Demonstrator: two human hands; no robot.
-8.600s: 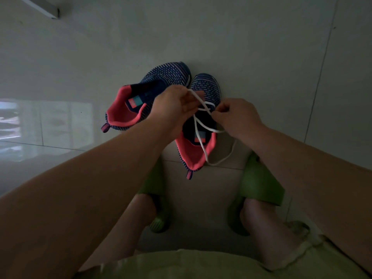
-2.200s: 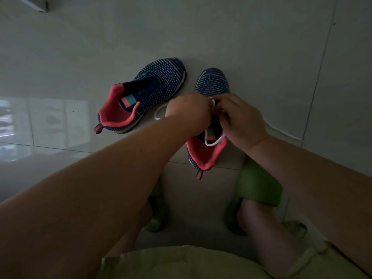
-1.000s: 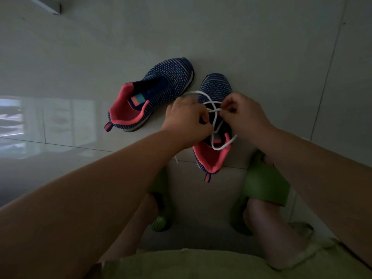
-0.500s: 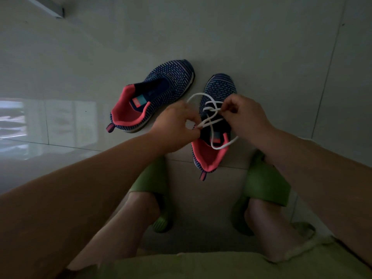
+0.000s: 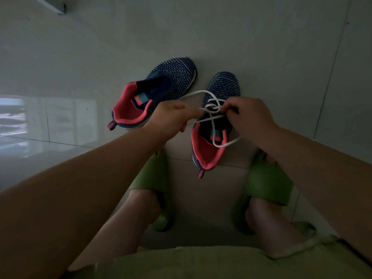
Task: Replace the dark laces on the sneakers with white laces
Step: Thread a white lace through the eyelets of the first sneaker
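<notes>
While both hands work over the right-hand sneaker [image 5: 217, 121], the white lace [image 5: 213, 106] is knotted loosely across its eyelets, so that's where the action is. From my feed the left hand [image 5: 171, 119] has its fingers curled tight, pinching one strand of the lace and holding it out to the side. The right hand [image 5: 247, 115] is curled too, its fingertips [image 5: 226, 109] nipping the lace right at the crossing over the tongue. One loop of lace arcs up past the toe, another hangs down over the pink collar by the heel. The sneaker sits on the tiled floor [image 5: 261, 47], toe pointing away from me, heel near the person's feet.

The other sneaker [image 5: 159, 91] lies just beside it to the left, angled, and I can't see any lace in it. Green slides [image 5: 269, 182] are on both feet, and green shorts [image 5: 201, 262] fill the bottom of the view. Lighting's pretty dim, btw.
</notes>
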